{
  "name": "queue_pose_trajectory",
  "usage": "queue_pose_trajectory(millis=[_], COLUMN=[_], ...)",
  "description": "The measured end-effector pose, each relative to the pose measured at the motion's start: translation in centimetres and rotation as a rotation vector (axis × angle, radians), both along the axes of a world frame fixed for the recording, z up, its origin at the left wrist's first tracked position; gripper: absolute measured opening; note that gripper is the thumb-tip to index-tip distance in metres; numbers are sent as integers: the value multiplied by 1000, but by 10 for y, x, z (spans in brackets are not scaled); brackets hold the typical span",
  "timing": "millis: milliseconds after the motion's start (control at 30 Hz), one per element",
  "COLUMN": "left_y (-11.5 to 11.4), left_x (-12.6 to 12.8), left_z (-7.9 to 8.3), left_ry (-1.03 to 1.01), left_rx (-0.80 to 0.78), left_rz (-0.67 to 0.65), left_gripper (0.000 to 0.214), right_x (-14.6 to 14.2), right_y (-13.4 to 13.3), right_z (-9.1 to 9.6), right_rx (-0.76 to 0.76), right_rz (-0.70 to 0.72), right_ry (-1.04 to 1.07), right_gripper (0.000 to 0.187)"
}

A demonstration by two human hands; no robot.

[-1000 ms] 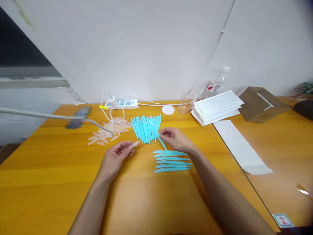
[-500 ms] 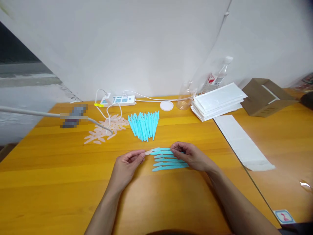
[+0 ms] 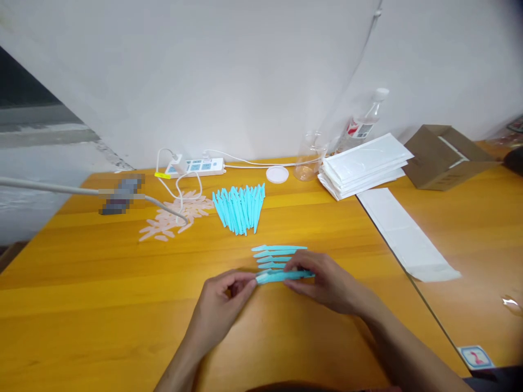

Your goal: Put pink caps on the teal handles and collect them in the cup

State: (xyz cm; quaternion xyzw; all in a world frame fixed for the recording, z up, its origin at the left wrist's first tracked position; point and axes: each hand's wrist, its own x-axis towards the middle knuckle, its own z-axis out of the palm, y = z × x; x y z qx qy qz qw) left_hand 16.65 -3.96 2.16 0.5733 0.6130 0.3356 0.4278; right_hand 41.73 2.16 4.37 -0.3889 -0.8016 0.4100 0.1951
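Your L grip (image 3: 224,305) and R grip (image 3: 333,286) pinched a slim turquoise plastic stick (image 3: 275,276); approx. four-stick row (image 3: 281,248) laid out, bunched turq. pile (image 3: 240,211) + loose pale-pink slips (image 3: 162,238) left.

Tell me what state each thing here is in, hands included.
Turquoise stick: held crosswise
Left hand: pinching the stick's left end
Right hand: gripping the stick
Stick row: laid side by side
Stick pile: bunched, overlapping
Pale pieces: scattered
Power strip: plugs inserted
Bottle: upright, capped
Clear jar: upright
Round lid: lying flat
White packets: stacked, one apart
Cardboard box: unclear
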Motion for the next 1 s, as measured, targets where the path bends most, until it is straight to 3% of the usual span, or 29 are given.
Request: queue_pose_trajectory(millis=[133, 300, 500, 633, 733, 867, 1000], left_y=[-18, -20, -9, 23, 54, 80, 85], left_x=[3, 5, -7, -50, -90, -124, -130], left_z=[-6, -10, -6, -4, -4, -8, -12], left_ry=[153, 330, 374, 456, 702, 981, 1078], left_rx=[151, 366, 362, 347, 304, 244, 208], left_rz=[-106, -129, -140, 68, 232, 301, 297], left_gripper=[16, 20, 16, 18, 28, 37, 38], right_x=[6, 3, -4, -41, -84, -121, -123], right_y=[-21, -27, -21, 15, 56, 97, 115], right_z=[-16, -37, -29, -14, -8, -11, -21], right_rx=[165, 376, 405, 345, 281, 185, 74], right_rz=[10, -83, -74, -230, -348, -480, -519], right_ry=[-27, -148, -170, -182, -275, -423, -441], right_gripper=[13, 13, 14, 23, 30, 35, 31])
